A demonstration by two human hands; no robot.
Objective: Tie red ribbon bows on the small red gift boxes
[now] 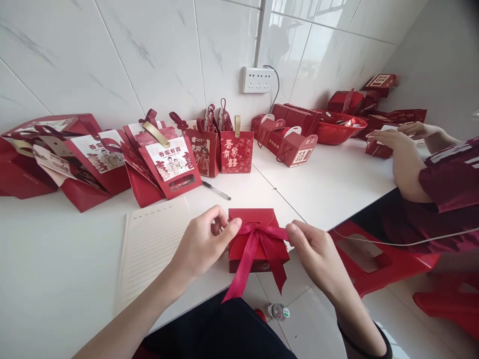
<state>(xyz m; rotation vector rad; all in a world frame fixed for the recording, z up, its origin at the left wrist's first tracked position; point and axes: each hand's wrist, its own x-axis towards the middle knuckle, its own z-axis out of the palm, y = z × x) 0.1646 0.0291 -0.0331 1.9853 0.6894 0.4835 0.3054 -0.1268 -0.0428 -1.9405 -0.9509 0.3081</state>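
Note:
A red gift box (258, 215) stands at the table's front edge, wrapped with a crimson ribbon (247, 254) tied in a bow on top. Two loose ribbon tails hang over its front. My left hand (204, 238) pinches the bow's left loop between thumb and fingers. On the other side, my right hand (312, 249) grips the right loop, pulled out sideways. The box's lower front is partly covered by the ribbon. A lined notebook (149, 244) lies open beside my left forearm, with a black pen (216, 190) beyond it.
Several red gift bags (170, 164) line the wall at left. Small red boxes (297, 149) and a red bowl (339, 127) stand at back right. Another person's hands (396, 139) hold a red box there. A red stool (377, 254) and a plastic bottle (277, 311) are below.

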